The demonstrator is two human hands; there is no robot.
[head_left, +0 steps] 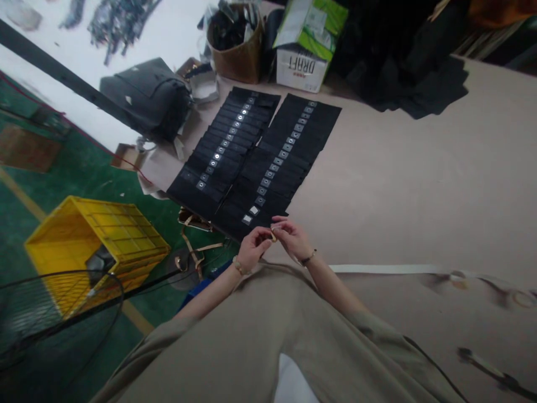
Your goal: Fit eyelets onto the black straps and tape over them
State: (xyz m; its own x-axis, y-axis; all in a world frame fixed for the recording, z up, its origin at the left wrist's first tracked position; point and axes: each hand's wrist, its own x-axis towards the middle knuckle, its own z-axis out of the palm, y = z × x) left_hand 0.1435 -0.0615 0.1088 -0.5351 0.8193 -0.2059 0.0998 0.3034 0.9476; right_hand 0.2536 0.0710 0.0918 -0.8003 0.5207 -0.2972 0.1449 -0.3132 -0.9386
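Observation:
My left hand (254,247) and my right hand (294,239) meet at the table's near edge, fingertips pinched together. Between them is a small yellowish piece (274,237), too small to make out its kind. Just beyond my fingers lie black flat panels (310,145), overlapped in two slanting rows. Each row carries a line of small square patches, many with a dark or bright round centre. Two plain white squares (254,210) sit at the near end of the right row, closest to my left hand.
Behind the panels stand a cardboard box (239,59) of dark parts and a green-white carton (300,67). A dark bag (146,98) rests at left. A yellow crate (100,246) is on the green floor. Along the table's near right runs a white strip (381,269).

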